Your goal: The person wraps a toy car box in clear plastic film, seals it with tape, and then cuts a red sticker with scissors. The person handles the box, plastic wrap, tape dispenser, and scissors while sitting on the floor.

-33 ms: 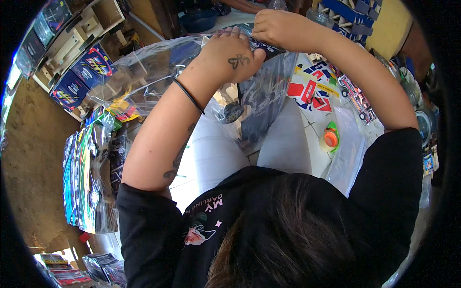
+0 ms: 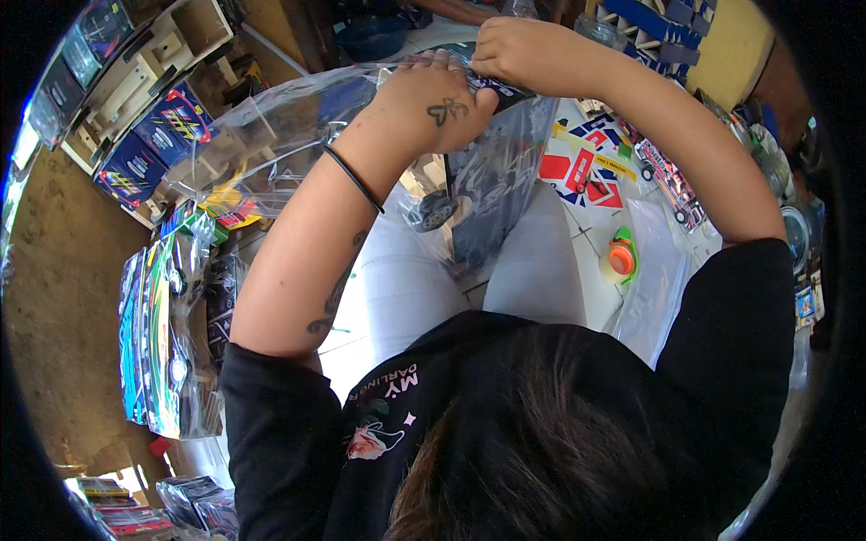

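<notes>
A dark toy truck [image 2: 496, 203] with a black wheel stands between my knees, covered by a loose clear plastic bag [image 2: 262, 122] that spreads out to the left. My left hand [image 2: 435, 106] lies over the truck's black top with its fingers stretched out, pressing on the plastic. Just right of it, at the far end of the same top, my right hand [image 2: 514, 56] is closed with its fingers curled in. Whatever those fingers pinch is hidden behind the hand.
On the right floor lie red, white and blue sticker sheets [image 2: 586, 171], an orange and green tape roll [image 2: 621, 259], flat clear bags [image 2: 651, 279] and a decorated toy truck [image 2: 669, 185]. Bagged toy vehicles [image 2: 167, 347] stand left. Wooden truck bodies [image 2: 149, 68] are at far left.
</notes>
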The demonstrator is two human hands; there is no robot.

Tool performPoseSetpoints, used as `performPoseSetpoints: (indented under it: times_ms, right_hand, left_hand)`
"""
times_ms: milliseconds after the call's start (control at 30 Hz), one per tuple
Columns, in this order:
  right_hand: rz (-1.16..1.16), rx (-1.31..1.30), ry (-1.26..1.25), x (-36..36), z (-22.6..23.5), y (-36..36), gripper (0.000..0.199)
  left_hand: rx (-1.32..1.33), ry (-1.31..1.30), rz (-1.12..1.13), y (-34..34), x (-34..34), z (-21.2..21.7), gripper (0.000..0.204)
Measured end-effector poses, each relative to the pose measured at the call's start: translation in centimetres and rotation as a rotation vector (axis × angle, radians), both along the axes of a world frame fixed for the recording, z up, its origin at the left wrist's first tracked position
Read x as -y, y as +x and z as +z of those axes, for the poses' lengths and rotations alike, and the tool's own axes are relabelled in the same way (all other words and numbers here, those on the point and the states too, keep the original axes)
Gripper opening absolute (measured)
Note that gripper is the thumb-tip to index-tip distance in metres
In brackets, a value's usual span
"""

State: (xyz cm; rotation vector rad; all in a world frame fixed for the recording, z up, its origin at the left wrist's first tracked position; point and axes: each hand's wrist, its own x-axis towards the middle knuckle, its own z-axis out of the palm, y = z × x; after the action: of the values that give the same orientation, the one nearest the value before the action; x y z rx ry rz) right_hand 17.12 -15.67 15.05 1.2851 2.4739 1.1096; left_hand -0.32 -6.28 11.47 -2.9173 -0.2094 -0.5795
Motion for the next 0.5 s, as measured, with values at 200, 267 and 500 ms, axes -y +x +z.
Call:
performPoseSetpoints:
  times_ms: [200,267,500]
  right_hand:
    - [-0.096,-0.200,0.016,0.2,-0.2,-0.5,0.014]
    - [-0.272,-0.479,-0.045,0.4,-0.5,-0.5,0.015]
    - [-0.219,-0.137,-0.019,0.8,-1.0,-0.7,0.035]
  left_hand:
    - [0.362,0.006,0.024,-2.7,5.6,2.2,0.035]
    - [0.542,0.278,-0.032,-1.4,4.3,2.7,0.036]
    - [0.165,0.156,0.021,-1.5,1.1,-1.2,0.039]
